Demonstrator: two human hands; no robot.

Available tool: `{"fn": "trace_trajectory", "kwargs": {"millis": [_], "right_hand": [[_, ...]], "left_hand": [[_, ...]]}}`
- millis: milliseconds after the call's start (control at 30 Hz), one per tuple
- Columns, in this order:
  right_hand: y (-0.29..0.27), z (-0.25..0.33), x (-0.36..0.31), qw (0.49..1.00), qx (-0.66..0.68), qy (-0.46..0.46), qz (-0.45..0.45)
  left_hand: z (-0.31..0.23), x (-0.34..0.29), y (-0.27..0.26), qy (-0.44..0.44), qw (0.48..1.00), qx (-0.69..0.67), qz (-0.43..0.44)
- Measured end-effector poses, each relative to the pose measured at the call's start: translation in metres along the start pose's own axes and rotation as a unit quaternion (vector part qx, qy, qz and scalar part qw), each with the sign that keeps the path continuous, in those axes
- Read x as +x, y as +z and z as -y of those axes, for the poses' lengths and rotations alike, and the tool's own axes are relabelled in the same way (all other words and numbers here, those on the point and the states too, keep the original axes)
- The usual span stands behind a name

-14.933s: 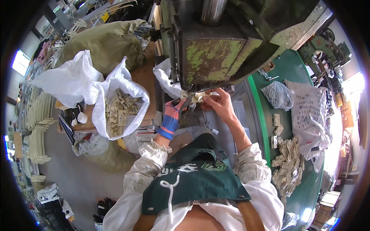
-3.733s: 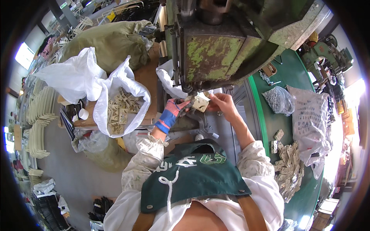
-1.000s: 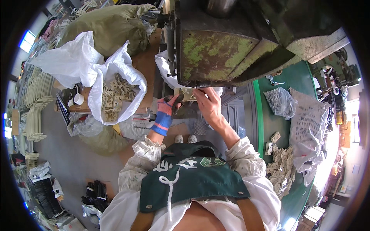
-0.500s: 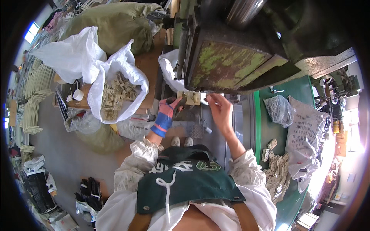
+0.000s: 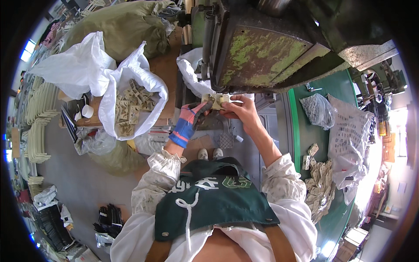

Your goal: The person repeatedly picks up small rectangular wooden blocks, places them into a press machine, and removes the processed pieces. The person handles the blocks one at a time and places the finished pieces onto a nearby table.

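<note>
My left hand (image 5: 195, 114), in a red and blue glove with dark fingers, grips the left end of a small pale yellowish plate (image 5: 211, 98) with a raised bit on it. My bare right hand (image 5: 245, 112) is closed at the plate's right end, thumb and fingers pinched against it; my fingers partly cover the spot. Both hands are just below the front edge of a heavy green, paint-worn machine (image 5: 262, 56).
At left, an open white sack (image 5: 161, 96) holds several similar plates. A second white sack (image 5: 185, 72) hangs by the machine. On the green table (image 5: 321, 144) at right lie a pile of plates (image 5: 321, 183), a clear bag of small metal parts (image 5: 317, 111) and a printed sack (image 5: 349, 144).
My right hand has come left onto the plate's right end, where before it was slightly apart. Both hands and the plate sit a little higher in the picture; the view has shifted slightly.
</note>
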State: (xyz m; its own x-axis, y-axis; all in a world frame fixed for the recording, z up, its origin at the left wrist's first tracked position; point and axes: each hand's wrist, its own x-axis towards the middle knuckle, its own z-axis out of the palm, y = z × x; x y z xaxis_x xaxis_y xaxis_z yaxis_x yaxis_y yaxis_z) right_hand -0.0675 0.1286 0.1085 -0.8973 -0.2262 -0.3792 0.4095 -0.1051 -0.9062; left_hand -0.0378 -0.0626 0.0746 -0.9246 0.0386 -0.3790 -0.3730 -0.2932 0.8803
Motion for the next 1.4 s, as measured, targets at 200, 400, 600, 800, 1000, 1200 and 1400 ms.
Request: {"fn": "trace_trajectory", "kwargs": {"millis": [200,400,600,800,1000,1200,1400], "right_hand": [[0.002,-0.005,0.004,1.0,-0.012,0.0,-0.001],[0.013,-0.016,0.0,0.997,0.071,0.009,-0.039],[0.025,-0.031,-0.001,0.988,0.126,-0.042,-0.075],[0.026,-0.025,-0.008,0.979,0.168,-0.058,-0.098],[0.026,-0.031,-0.007,0.976,0.178,-0.071,-0.1],[0.026,-0.021,-0.013,0.97,0.194,-0.104,-0.101],[0.017,0.0,-0.016,0.982,0.14,-0.093,-0.082]], "left_hand": [[0.004,0.005,-0.002,0.008,1.0,-0.011,-0.015],[0.01,0.011,-0.004,0.064,0.997,-0.006,-0.033],[0.009,0.01,-0.001,0.073,0.996,0.015,-0.048],[0.017,0.016,-0.006,0.083,0.994,0.053,-0.04],[0.038,0.029,-0.016,0.115,0.993,0.022,-0.022],[0.011,0.018,-0.005,0.143,0.989,0.03,-0.001],[0.002,0.013,0.01,0.104,0.992,-0.069,0.008]]}}
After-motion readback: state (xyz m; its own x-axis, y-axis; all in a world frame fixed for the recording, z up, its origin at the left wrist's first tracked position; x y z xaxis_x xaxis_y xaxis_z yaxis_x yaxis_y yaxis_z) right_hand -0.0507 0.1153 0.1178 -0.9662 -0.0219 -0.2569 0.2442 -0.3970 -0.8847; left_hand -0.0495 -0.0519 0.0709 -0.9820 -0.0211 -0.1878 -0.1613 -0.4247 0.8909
